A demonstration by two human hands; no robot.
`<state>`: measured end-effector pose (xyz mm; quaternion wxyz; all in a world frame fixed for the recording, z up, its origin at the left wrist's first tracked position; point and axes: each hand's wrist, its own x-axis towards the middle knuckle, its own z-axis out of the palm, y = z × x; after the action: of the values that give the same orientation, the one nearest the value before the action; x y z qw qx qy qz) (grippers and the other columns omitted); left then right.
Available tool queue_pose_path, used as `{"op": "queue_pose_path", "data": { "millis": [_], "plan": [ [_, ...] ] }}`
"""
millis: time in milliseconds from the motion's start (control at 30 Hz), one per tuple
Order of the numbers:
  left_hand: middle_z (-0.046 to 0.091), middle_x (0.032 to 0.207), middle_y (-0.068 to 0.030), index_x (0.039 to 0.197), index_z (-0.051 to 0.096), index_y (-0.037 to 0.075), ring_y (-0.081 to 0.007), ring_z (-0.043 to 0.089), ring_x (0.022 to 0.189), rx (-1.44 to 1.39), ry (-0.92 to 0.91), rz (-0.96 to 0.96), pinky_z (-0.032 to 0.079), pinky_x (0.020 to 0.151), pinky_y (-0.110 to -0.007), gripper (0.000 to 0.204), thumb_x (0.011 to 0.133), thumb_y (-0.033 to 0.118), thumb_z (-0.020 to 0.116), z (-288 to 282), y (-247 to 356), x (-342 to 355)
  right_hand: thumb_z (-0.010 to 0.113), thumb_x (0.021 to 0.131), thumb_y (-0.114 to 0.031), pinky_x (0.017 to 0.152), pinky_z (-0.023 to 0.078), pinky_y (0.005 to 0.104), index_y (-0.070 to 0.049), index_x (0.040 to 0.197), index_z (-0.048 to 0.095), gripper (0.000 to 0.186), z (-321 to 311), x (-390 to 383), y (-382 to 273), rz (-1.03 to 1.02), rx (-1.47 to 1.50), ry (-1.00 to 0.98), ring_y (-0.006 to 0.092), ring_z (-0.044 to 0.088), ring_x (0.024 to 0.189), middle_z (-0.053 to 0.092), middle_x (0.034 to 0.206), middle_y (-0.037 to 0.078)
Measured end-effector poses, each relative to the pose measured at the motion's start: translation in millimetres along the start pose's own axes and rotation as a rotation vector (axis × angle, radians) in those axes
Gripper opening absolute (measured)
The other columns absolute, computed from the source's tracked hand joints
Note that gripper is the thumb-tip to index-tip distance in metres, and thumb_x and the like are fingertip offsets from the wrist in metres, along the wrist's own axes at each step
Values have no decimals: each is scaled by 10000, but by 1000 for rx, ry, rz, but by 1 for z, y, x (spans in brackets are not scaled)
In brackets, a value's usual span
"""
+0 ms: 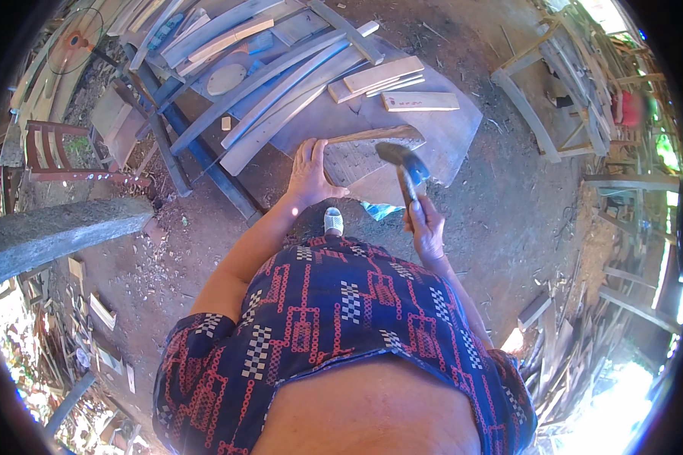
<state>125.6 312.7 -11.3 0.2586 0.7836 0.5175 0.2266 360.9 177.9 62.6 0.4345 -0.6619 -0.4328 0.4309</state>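
Observation:
A thick wooden block (357, 158) with a rough, darker upper edge stands at the near side of the work surface in front of me. My left hand (309, 173) grips its left end, fingers over the far side and thumb along the near side. In my right hand (426, 227) is a hammer (407, 168), held by its handle. Its dark metal head is raised by the block's right end, and I cannot tell whether the two touch. Beyond the block, short boards (420, 101) lie on the surface.
Long wooden strips (288, 95) lie across the far left, near a dark metal beam (209, 155). A fan (76, 40) stands at the upper left. Wooden frames (535, 114) are on the right. A concrete-looking beam (68, 231) juts in from the left. Wood scraps litter the floor.

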Motion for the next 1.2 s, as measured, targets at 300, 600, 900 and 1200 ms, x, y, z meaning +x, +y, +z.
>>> {"op": "queue_pose_path", "data": {
  "millis": [300, 600, 900, 1200],
  "plan": [
    [346, 1340, -213, 1362, 293, 34, -392, 334, 1283, -37, -17, -41, 301, 1095, -448, 1133, 454, 352, 892, 4, -9, -4, 540, 951, -293, 539, 428, 315, -49, 1040, 630, 275, -2, 3, 22, 6, -164, -57, 140, 542, 567, 559, 622, 101],
    [338, 1341, -216, 1360, 293, 29, -390, 328, 1283, -42, -14, -40, 302, 1093, -445, 1125, 460, 353, 885, 2, -6, -3, 553, 937, -321, 577, 452, 364, -39, 1093, 610, 327, 13, 5, 18, 191, -374, -59, 208, 587, 596, 590, 648, 110],
    [360, 1291, -208, 1329, 302, 5, -406, 304, 1283, -54, 28, -25, 275, 1106, -464, 1137, 446, 404, 896, 10, -1, 1, 519, 972, -320, 458, 389, 233, -8, 1032, 622, 334, 26, -9, 17, 253, -139, -30, 71, 477, 500, 526, 626, 3],
    [362, 1298, -216, 1332, 280, 7, -417, 303, 1288, -30, -42, -30, 269, 1109, -472, 1159, 449, 440, 893, 7, 1, 4, 517, 969, -299, 488, 389, 223, -12, 1084, 632, 329, 28, -18, 23, 41, -143, 10, 63, 484, 527, 531, 627, 0]
  ]
}}
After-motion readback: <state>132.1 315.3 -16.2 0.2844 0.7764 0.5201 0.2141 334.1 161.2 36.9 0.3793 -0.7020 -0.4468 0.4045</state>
